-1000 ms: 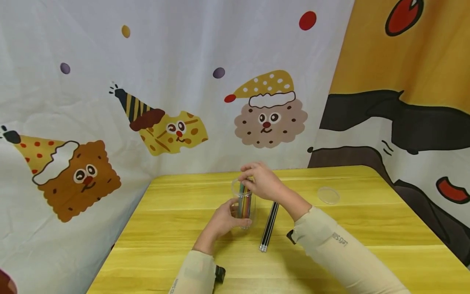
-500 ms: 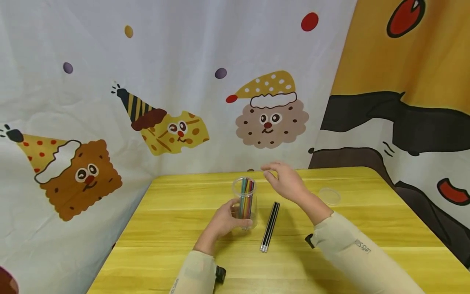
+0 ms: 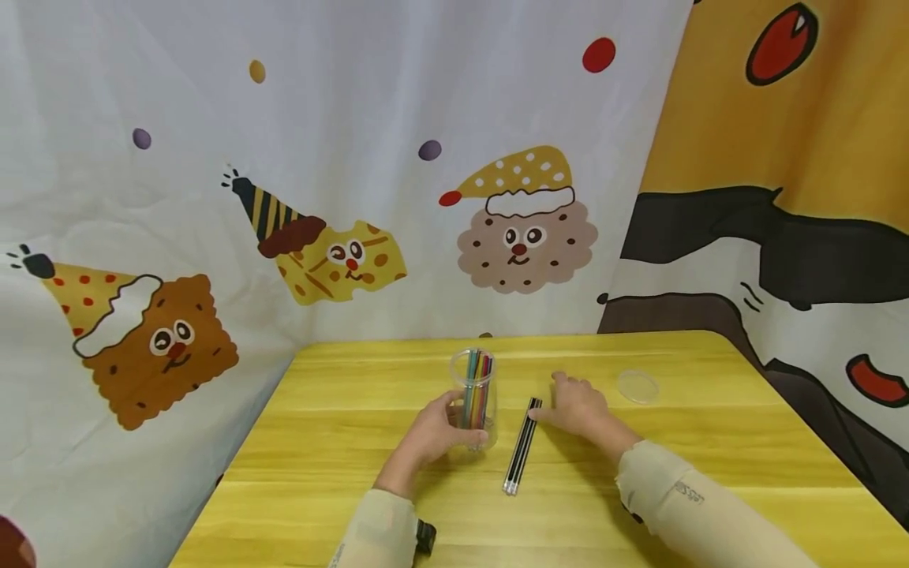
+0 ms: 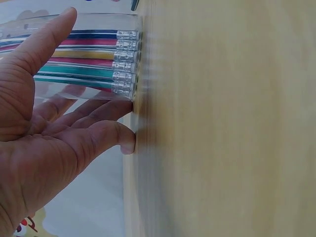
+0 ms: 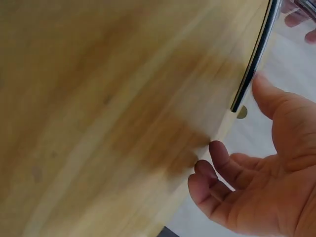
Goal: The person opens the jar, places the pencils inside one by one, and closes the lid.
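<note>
- Since the first head view, the right hand (image 3: 577,406) has come away from the clear cup (image 3: 491,418) and gone down to the black pencils (image 3: 522,450). The left hand (image 3: 431,432) has stayed at the cup.
- In the head view, I see both arms reaching in over the yellow table (image 3: 319,473). The left hand holds the cup low, thumb in front. The right hand is low too, thumb at the far end of the black pencils, with the clear lid (image 3: 638,386) near it.
- The cup stands up, with colored pencils (image 3: 477,390) leaning inside. The black pencils lie side by side, silver ends toward me.
- In the left wrist view, I see the thumb and fingers around the cup. The colored pencils' silver ends are at its bottom.
- In the right wrist view, I see a wide gap between thumb and bent fingers. The thumb tip is by the black pencils; I cannot tell if it touches.
</note>
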`<state>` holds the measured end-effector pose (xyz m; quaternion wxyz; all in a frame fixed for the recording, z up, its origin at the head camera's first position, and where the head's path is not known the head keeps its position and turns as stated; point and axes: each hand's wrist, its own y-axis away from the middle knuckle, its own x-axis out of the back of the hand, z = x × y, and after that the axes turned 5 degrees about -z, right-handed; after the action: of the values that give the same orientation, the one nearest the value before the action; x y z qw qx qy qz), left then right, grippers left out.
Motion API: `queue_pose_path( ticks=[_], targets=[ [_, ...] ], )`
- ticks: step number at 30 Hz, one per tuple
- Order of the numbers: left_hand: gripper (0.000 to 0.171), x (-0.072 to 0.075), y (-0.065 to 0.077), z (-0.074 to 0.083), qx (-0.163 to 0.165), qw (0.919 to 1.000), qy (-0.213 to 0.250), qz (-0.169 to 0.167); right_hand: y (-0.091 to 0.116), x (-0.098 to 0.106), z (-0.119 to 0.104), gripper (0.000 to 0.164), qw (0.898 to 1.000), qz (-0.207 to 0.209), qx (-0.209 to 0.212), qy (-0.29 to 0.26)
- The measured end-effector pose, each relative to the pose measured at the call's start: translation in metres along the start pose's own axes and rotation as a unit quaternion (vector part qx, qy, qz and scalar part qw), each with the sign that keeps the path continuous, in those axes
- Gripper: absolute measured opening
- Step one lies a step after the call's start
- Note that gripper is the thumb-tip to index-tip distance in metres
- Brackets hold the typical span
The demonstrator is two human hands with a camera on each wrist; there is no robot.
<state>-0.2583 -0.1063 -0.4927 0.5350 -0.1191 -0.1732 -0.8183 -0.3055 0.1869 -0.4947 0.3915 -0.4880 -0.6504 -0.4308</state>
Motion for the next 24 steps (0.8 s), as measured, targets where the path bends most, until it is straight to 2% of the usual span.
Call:
queue_pose_path(
  ticks=[2,5,8,13,17,21,24],
  targets=[
    [0.095,-0.001,0.000,0.000,0.001,1.0000,0.001,-0.001,0.002,0.003,0.003,0.095,1.000,-0.016,0.014,-0.002],
    [0.096,-0.001,0.000,0.000,-0.001,1.0000,0.000,-0.001,0.005,0.012,0.009,0.074,0.998,-0.043,0.036,-0.022],
    [0.095,0.000,0.000,0.000,-0.004,1.0000,-0.003,-0.001,0.007,0.018,0.013,0.061,0.997,-0.058,0.040,-0.038],
    [0.095,0.001,0.000,-0.001,0.000,1.0000,0.002,-0.002,0.008,0.012,0.013,0.073,0.998,-0.057,0.007,-0.015],
    [0.095,0.001,-0.001,-0.001,0.003,0.9999,0.010,-0.002,0.009,0.012,0.006,0.068,0.998,-0.056,0.000,0.004],
    [0.095,0.001,-0.001,0.000,0.002,1.0000,0.008,-0.004,0.013,0.021,0.001,0.059,0.999,-0.046,0.016,-0.009],
    [0.094,0.001,0.000,0.000,-0.002,0.9999,0.007,-0.007,0.017,0.041,-0.006,0.057,0.998,0.003,0.058,-0.037]
  ],
)
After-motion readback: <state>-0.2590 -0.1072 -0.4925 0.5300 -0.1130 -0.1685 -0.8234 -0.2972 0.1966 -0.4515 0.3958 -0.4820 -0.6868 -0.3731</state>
